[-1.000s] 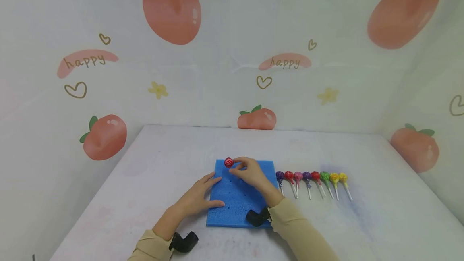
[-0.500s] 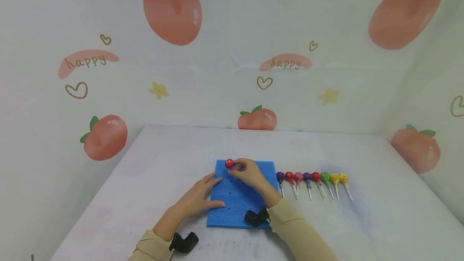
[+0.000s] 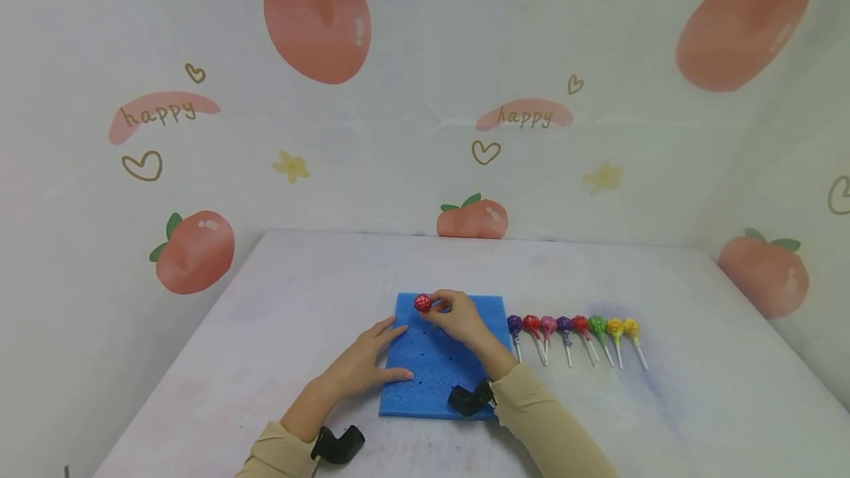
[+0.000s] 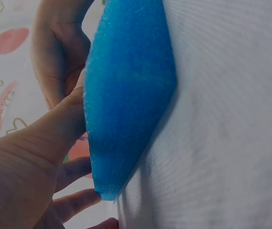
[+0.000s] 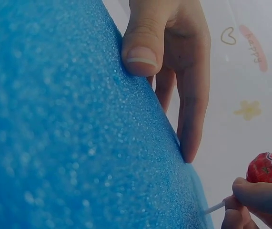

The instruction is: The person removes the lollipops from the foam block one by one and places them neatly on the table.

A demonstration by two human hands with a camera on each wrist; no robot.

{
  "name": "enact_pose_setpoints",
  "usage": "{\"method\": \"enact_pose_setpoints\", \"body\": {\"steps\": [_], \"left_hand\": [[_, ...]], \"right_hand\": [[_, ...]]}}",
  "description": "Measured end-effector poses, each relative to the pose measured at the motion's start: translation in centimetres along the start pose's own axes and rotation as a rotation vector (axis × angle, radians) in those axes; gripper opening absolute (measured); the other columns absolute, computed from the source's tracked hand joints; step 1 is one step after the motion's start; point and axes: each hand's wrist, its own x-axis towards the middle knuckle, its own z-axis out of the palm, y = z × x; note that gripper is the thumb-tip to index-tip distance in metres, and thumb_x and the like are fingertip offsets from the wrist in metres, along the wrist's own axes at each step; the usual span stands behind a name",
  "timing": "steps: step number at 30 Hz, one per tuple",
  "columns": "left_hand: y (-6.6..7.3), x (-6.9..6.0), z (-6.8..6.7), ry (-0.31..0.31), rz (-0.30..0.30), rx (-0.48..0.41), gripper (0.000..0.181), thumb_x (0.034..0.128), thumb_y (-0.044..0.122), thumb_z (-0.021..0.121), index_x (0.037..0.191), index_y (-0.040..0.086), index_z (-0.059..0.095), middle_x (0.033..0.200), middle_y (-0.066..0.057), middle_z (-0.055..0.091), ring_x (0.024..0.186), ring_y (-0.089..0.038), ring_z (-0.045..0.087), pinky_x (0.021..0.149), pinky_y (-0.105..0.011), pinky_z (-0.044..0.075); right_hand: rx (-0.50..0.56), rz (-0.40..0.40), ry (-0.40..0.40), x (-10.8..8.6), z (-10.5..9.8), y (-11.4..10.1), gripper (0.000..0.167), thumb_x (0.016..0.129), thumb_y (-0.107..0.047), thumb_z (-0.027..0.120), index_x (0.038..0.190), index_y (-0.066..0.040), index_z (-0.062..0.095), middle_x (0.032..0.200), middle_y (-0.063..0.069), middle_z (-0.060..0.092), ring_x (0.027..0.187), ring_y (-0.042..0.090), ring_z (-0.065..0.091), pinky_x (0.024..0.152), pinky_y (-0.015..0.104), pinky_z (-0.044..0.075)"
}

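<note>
A blue foam block (image 3: 432, 389) with small holes in its top lies on the table. My right hand (image 3: 458, 316) pinches a red-wrapped lollipop (image 3: 422, 303) over the far left part of the foam. In the right wrist view the lollipop's white stick (image 5: 215, 207) slants down to the foam's surface; how deep its tip goes I cannot tell. My left hand (image 3: 358, 360) rests on the left edge of the foam, fingers and thumb spread and fairly straight. The left wrist view shows its fingers (image 4: 76, 202) along the foam's side.
To the right of the foam, several lollipops lie in a row, among them a purple one (image 3: 514, 324), a pink one (image 3: 547, 324), a green one (image 3: 597, 324) and a yellow one (image 3: 631, 326). A white backdrop with printed fruit (image 3: 473, 218) stands behind the white table (image 3: 319, 264).
The lollipop in my right hand has sunk slightly toward the foam. My left hand has stayed in place, and the row of lollipops is unchanged.
</note>
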Motion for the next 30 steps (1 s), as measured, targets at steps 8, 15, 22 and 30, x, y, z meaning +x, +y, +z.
{"method": "enact_pose_setpoints", "body": {"steps": [8, 15, 22, 30], "left_hand": [[0.0, 0.1, 0.1, 0.002, -0.002, 0.006, 0.077, 0.0767, 0.044, 0.073, 0.139, 0.008, 0.044, 0.149, -0.021, 0.032, 0.136, -0.043, 0.031, 0.106, -0.060, 0.032], [-0.1, 0.1, 0.1, 0.003, -0.018, 0.012, 0.077, 0.0767, 0.046, 0.072, 0.139, 0.010, 0.044, 0.150, -0.019, 0.032, 0.137, -0.042, 0.031, 0.107, -0.059, 0.033], [-0.2, 0.0, 0.1, 0.004, -0.011, 0.020, 0.078, 0.0766, 0.046, 0.072, 0.139, 0.009, 0.044, 0.149, -0.020, 0.033, 0.136, -0.042, 0.032, 0.105, -0.060, 0.034], [-0.2, 0.0, 0.2, 0.000, -0.016, 0.027, 0.077, 0.0766, 0.047, 0.072, 0.139, 0.010, 0.044, 0.150, -0.019, 0.032, 0.136, -0.042, 0.032, 0.105, -0.060, 0.034]], "right_hand": [[0.007, -0.037, -0.001, -0.1, -0.2, -0.1, 0.020, 0.084, -0.011, 0.067, 0.101, -0.001, 0.067, 0.084, 0.018, 0.068, 0.064, 0.012, 0.061, 0.052, 0.023, 0.045], [0.053, -0.083, -0.011, 0.1, -0.8, -0.5, 0.021, 0.085, -0.013, 0.067, 0.101, -0.001, 0.067, 0.087, 0.020, 0.068, 0.066, 0.008, 0.056, 0.054, 0.022, 0.044], [0.053, -0.085, -0.028, -0.1, -1.4, -1.1, 0.019, 0.086, -0.012, 0.066, 0.102, -0.002, 0.067, 0.089, 0.018, 0.068, 0.070, 0.010, 0.058, 0.061, 0.023, 0.046], [0.065, -0.099, -0.043, -0.6, -1.9, -0.9, 0.022, 0.086, -0.013, 0.065, 0.104, 0.000, 0.066, 0.093, 0.020, 0.068, 0.073, 0.011, 0.061, 0.063, 0.023, 0.049]]}}
